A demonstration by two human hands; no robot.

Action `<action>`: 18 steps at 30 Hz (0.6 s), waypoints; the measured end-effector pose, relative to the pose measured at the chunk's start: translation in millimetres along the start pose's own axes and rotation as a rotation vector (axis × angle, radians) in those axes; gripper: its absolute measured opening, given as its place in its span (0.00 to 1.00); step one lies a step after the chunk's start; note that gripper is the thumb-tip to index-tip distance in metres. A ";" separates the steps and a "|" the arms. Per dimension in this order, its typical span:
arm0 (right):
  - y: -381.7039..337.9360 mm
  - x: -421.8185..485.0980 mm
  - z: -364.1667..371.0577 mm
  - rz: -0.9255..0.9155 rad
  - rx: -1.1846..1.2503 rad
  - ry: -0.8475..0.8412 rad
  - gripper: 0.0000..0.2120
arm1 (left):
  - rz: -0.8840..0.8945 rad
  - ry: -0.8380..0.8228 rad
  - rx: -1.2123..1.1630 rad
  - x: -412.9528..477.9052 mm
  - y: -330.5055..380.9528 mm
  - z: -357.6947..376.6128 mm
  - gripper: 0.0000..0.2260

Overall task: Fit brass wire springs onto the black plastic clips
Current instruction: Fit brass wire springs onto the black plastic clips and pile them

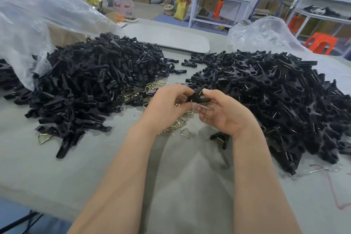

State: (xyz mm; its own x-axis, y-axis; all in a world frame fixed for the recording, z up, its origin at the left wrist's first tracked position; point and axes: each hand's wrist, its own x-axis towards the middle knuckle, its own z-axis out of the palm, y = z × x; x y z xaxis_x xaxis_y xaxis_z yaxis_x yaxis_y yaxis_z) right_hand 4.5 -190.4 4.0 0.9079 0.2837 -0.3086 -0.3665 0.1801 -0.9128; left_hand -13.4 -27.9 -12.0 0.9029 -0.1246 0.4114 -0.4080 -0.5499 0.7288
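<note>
Item: black plastic clip, ends splayed, held above the grey surface. Both grips are clenched on it: left hand and right hand pinch it with curled fingers, forearms converging. Loose brass wire springs lie beneath the clip. A heap of black clip halves lies left of it and a heap of sprung clips right.

We worked in bright, even light; our right hand cast a soft shadow on the table beneath the grip; edges bowed.
</note>
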 end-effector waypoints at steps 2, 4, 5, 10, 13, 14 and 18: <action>2.5 -0.2 -1.7 0.039 0.052 -0.096 0.19 | 0.004 0.008 -0.052 0.2 3.1 -1.2 0.10; 5.3 0.1 -1.9 0.057 0.066 -0.198 0.28 | 0.025 0.013 -0.050 0.2 5.0 -3.1 0.10; 6.5 0.5 -2.2 0.068 0.071 -0.244 0.30 | 0.045 0.014 -0.035 0.1 5.9 -3.9 0.10; 10.9 3.2 -3.7 0.074 0.054 -0.370 0.36 | 0.109 0.039 0.040 -0.6 11.0 -5.9 0.10; 12.0 3.9 -2.3 0.054 0.071 -0.379 0.31 | 0.123 0.034 0.050 -0.9 12.6 -6.0 0.09; 12.6 4.5 -1.7 0.042 0.067 -0.370 0.29 | 0.120 0.029 0.055 -0.7 12.8 -6.1 0.09; 16.7 8.1 0.2 -0.011 0.085 -0.346 0.25 | 0.139 -0.012 -0.024 -0.6 14.3 -7.2 0.11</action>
State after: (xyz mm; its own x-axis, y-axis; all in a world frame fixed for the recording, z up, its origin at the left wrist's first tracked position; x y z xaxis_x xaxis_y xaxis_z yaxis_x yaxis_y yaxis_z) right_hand 5.7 -184.9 -13.7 0.7942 0.5814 -0.1769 -0.3864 0.2583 -0.8854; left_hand -20.8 -29.7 2.0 0.8389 -0.2083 0.5029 -0.5323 -0.5070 0.6779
